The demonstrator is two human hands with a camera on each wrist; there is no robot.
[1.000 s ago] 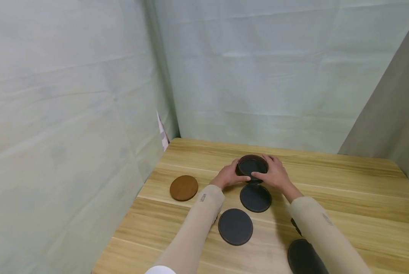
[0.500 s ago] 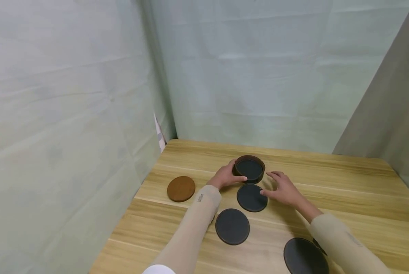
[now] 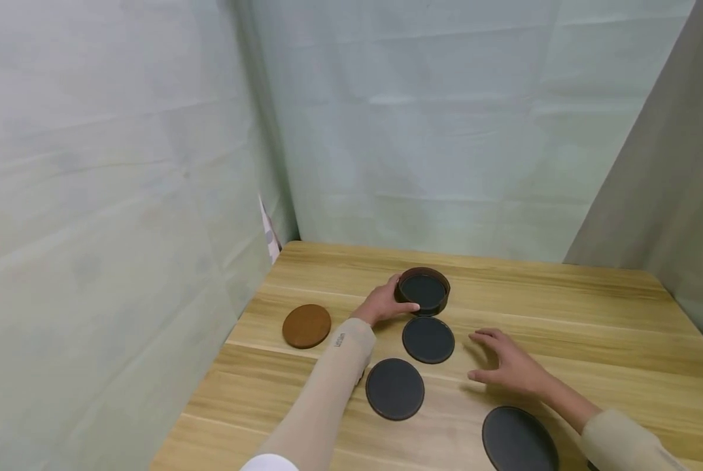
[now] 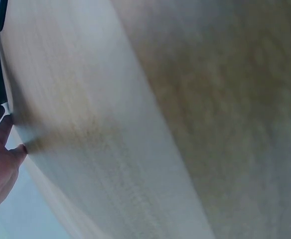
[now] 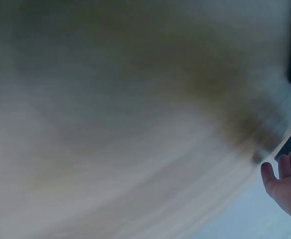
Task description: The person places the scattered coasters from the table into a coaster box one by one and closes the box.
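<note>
While the left hand [image 3: 380, 306] grips the side of a round dark holder [image 3: 423, 290] near the middle of the worktop [image 3: 563, 314], thumb and fingers curled against its wall, the right hand [image 3: 507, 366] hovers with fingers spread and relaxed, holding nothing, low over the wood toward the near right part of the surface. One dark coaster appears to lie inside the holder, its flat face showing below the rim; how many are stacked under it cannot be told. Four coasters lie loose on the worktop: a black coaster [image 3: 428, 339] just in front of the holder, a second black one [image 3: 395, 388] nearer the front edge, a third black one [image 3: 519, 439] at the front right, partly cut off by the frame, and a brown coaster [image 3: 307, 325] apart toward the left edge. Judged from this layout, the gathering is at an early stage, with one piece housed and four to collect. The open hand lies between the first and third black coasters, touching neither. Both wrist views are blurred and show little beyond wood grain and fingertips.
</note>
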